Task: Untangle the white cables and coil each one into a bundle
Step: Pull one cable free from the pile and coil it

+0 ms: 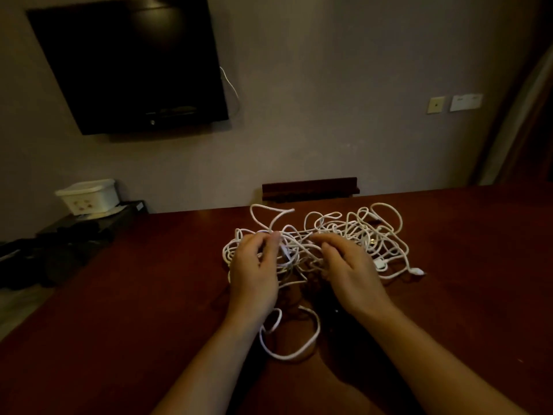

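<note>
A heap of tangled white cables (pixel 356 232) lies on the dark red-brown table (pixel 149 295), near its far edge. One loose loop (pixel 311 339) trails toward me between my forearms. A white plug end (pixel 417 271) sticks out at the heap's right. My left hand (pixel 254 271) sits on the left part of the heap, its thumb and fingers pinching a strand of cable. My right hand (pixel 350 271) lies over the middle of the heap with fingers curled down into the cables; whether it holds a strand is hidden.
A dark wooden piece (pixel 309 188) stands at the table's far edge behind the heap. A black wall-mounted screen (pixel 128 64) hangs at the upper left. A white lidded box (pixel 88 194) sits on a low dark stand to the left, beside the table.
</note>
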A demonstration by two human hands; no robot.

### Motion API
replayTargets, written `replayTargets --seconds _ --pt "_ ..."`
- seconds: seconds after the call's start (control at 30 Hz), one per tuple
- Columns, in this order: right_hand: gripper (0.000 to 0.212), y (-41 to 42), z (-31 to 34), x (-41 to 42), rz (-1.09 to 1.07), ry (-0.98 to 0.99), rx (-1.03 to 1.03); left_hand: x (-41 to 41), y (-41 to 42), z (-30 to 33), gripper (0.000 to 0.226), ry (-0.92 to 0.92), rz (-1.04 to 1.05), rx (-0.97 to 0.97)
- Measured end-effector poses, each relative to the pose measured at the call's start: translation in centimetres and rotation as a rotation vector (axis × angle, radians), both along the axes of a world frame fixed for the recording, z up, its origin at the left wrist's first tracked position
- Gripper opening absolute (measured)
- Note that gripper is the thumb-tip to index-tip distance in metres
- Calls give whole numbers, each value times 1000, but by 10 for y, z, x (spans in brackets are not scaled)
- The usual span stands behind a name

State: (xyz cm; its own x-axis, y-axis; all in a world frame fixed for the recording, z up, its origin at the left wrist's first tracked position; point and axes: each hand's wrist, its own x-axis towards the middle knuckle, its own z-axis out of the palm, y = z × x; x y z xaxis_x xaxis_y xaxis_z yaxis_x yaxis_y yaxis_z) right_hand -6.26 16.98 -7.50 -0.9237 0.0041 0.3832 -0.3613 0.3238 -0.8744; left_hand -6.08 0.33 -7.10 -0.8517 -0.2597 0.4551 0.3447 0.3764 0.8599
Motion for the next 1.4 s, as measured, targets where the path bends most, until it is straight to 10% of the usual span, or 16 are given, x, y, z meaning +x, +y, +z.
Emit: replayTargets --seconds 0.37,0.6,0.87,1.2,1.4 --pt "37 5 -9 -3 -142 60 612 -6 -15 8 39 108 365 203" --pt "57 3 5 3 -74 -9 712 4 0 13 26 40 34 292" --pt "67 0 22 21 499 -251 -98 11 7 18 14 23 -104 352" --pt "24 2 18 6 148 74 -100 20 12 17 16 -62 -407 122" --pt "20 4 12 5 -24 163 99 14 6 13 27 77 -123 -22"
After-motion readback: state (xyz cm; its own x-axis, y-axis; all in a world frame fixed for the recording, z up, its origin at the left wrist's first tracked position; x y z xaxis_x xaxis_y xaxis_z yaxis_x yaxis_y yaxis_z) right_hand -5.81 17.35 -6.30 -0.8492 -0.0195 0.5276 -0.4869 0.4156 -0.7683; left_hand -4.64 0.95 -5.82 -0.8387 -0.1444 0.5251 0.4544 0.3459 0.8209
